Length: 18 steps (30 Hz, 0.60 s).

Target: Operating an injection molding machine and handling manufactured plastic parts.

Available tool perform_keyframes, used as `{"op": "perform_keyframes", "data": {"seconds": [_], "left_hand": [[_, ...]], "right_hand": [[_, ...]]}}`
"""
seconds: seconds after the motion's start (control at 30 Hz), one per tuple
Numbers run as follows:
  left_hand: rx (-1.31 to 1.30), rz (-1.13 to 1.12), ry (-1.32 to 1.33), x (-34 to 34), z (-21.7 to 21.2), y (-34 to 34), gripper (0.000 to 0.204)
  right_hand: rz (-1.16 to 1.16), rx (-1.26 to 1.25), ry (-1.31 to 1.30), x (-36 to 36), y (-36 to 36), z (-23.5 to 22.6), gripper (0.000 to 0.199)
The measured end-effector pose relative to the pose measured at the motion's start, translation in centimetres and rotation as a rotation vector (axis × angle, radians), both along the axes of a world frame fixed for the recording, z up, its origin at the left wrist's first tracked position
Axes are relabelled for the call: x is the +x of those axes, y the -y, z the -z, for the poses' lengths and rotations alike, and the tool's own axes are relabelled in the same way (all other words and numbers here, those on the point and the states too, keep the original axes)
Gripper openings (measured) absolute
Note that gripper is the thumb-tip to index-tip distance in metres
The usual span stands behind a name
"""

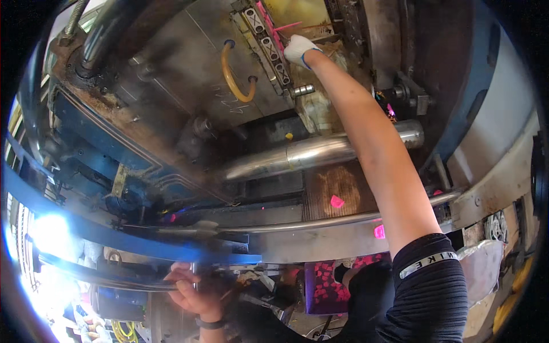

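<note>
Gloved, our right hand point(299, 49) reaches deep into the machine, its grip closing on a pink strip point(273, 30) by the mould face point(297, 11); our bare left hand point(191, 291) is wrapped around a thin bar point(137, 284). We could snag the sleeve on the steel rod point(320, 151).

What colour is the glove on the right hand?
White, with a blue cuff edge; the glove shows in the head view.

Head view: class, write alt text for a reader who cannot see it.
A person's gloved right hand reaches up into an open, grimy machine, at a pink part in its mould. The bare left hand grips a metal handle below a blue rail. Pink pieces fill a bin underneath.
</note>
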<state>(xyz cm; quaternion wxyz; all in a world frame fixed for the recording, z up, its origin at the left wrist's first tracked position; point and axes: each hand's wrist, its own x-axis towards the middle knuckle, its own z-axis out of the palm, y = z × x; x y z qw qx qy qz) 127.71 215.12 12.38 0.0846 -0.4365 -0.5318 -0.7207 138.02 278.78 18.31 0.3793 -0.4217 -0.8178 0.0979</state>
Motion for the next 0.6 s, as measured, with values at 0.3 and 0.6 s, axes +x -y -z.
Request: {"op": "perform_keyframes", "data": {"seconds": [0.3, 0.6], "left_hand": [[-0.015, -0.055, -0.112, -3.6, 1.3, 3.0, 0.031], [0.053, 0.007, -0.041, -2.2, 1.6, 2.1, 0.029]], "right_hand": [[-0.003, 0.289, 0.341, -1.0, 3.2, 0.9, 0.026], [-0.057, 0.625, 0.638, 0.2, 2.3, -0.9, 0.023]]}}
